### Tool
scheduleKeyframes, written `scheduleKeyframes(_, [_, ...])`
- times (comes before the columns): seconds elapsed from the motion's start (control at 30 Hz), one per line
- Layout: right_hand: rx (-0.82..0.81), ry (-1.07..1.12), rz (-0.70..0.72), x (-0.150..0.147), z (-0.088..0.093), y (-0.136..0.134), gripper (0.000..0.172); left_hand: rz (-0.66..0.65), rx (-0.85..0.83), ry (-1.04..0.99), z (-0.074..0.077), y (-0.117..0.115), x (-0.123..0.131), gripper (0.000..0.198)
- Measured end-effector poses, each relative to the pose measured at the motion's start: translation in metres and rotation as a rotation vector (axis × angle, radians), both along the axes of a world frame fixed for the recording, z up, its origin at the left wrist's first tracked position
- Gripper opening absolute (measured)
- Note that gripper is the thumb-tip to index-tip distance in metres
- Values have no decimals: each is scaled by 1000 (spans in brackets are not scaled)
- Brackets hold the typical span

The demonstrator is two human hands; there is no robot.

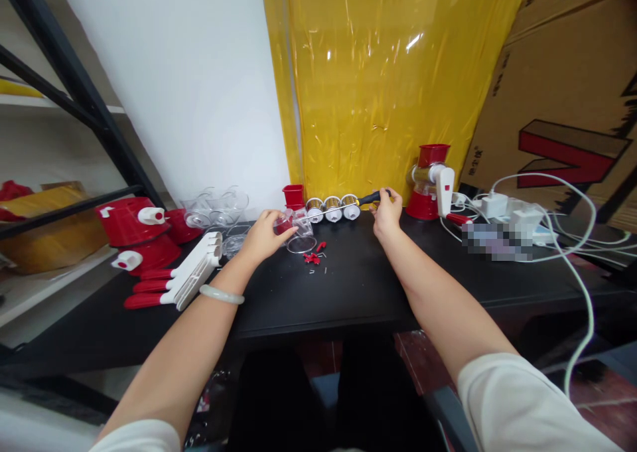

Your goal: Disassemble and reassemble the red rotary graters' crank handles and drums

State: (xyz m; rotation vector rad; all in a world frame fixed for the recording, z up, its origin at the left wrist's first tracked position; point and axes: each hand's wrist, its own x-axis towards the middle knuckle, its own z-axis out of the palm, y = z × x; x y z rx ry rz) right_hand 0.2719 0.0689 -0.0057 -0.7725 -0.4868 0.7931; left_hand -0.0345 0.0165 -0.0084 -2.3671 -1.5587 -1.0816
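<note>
My left hand [262,237] is closed around a clear plastic part [297,223] with a red piece inside, held just above the black table [358,286]. My right hand [385,214] grips a screwdriver [365,200] with a black and yellow handle; its metal shaft points left toward the clear part. A clear ring [301,244] and small red bits with screws [313,256] lie on the table under the part. Three metal drum blades [333,208] stand in a row behind, next to a small red cup [293,195].
An assembled red and white grinder [430,183] stands at the right, beside white power adapters and cables [517,216]. At the left lie red bases [134,229], white and red handles [184,279] and clear hoppers [216,206]. Yellow plastic sheeting and cardboard boxes stand behind.
</note>
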Motion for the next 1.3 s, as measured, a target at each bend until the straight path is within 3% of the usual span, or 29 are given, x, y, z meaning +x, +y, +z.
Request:
scheduleKeyframes(0.43, [-50,50,-34,-2,0,6,28,8,-14,0,1,0,0,44])
scheduleKeyframes(0.6, [5,25,19,-1,-1,6,24,14,-11,-5,1,-1,0,46])
scheduleKeyframes(1.07, [18,90,88,-1,1,1,40,10,-12,2,2,-1,1,46])
scheduleKeyframes(1.3, [-6,89,63,4,1,2,27,11,-7,-4,0,0,0,45])
